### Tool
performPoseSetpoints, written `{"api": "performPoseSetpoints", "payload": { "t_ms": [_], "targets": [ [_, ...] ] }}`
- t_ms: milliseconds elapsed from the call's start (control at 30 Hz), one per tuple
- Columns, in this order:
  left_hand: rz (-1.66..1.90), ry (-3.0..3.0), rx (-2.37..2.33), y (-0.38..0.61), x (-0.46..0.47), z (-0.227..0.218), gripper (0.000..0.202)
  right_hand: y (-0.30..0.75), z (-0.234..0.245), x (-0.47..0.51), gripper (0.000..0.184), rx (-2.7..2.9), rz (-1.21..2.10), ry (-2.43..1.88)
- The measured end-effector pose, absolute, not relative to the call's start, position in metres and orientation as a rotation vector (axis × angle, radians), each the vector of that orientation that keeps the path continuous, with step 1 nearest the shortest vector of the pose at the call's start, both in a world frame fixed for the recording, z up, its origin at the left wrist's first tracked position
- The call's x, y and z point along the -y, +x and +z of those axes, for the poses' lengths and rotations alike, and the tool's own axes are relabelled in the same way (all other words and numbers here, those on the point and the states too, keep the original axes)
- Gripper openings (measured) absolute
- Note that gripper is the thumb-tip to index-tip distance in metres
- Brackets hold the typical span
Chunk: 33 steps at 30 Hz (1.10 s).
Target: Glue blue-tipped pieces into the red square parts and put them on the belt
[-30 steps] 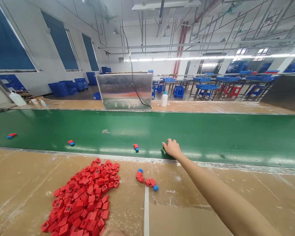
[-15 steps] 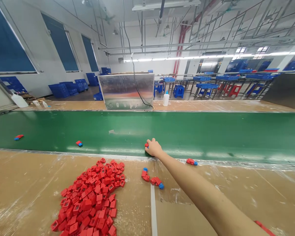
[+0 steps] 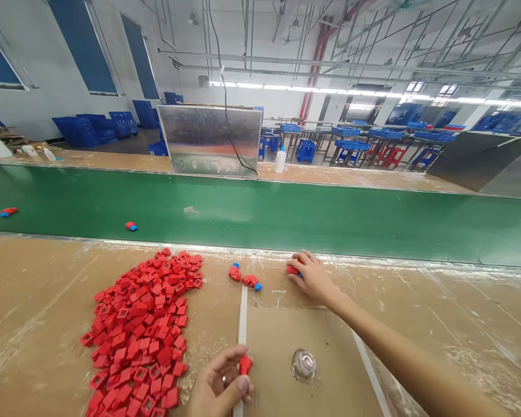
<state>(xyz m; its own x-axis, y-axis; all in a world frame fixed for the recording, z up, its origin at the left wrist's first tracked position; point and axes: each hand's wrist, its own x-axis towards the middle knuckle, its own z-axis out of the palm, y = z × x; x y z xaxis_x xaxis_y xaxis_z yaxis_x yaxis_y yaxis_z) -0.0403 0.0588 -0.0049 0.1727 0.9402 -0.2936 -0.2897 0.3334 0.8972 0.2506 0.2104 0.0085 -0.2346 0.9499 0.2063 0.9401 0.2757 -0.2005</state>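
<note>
My right hand (image 3: 313, 279) rests on the tan table at the belt's near edge, fingers cupped on a red plastic part with a blue end (image 3: 293, 270). My left hand (image 3: 219, 385), wearing a ring, pinches a red plastic part (image 3: 245, 365) near the bottom of the view. To its left lies a large heap of red square plastic parts (image 3: 139, 330). A small group of red and blue parts (image 3: 245, 279) sits between the heap and my right hand. Two more parts lie on the green conveyor belt (image 3: 260, 214).
A silver roll of tape (image 3: 304, 366) lies on a cardboard sheet (image 3: 286, 359) beside a white strip (image 3: 242, 324). Beyond the belt stand a steel panel (image 3: 208, 139) and a white squeeze bottle (image 3: 280, 160). Blue crates (image 3: 76, 130) and tables with blue trays (image 3: 351, 139) fill the back.
My right hand has come back off the belt onto the table, with a red part under its fingers. My left hand now shows, holding a red part. The view has tilted slightly.
</note>
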Motion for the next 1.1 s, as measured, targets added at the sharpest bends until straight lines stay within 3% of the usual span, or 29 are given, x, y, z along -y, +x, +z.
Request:
{"api": "performPoseSetpoints", "payload": {
  "t_ms": [300,467,667,800,1100],
  "targets": [
    [0.906,1.028,-1.004,-0.029,-0.056,0.009,0.030,0.284,0.016,-0.115,0.024,2.128,0.224,-1.692],
    [0.941,1.239,-0.998,-0.026,-0.050,0.013,0.028,0.288,-0.012,-0.063,0.037,1.970,0.173,-1.707],
    [0.925,1.355,-1.078,-0.024,-0.043,0.016,0.025,0.300,-0.031,-0.032,0.038,1.893,0.039,-1.742],
    [0.913,1.303,-1.048,-0.016,-0.037,0.014,0.021,0.301,-0.014,-0.026,0.036,1.888,0.129,-1.734],
    [0.888,1.057,-0.813,0.009,-0.017,0.000,0.032,0.252,0.045,-0.019,0.021,2.061,0.320,-1.455]
  ]
}}
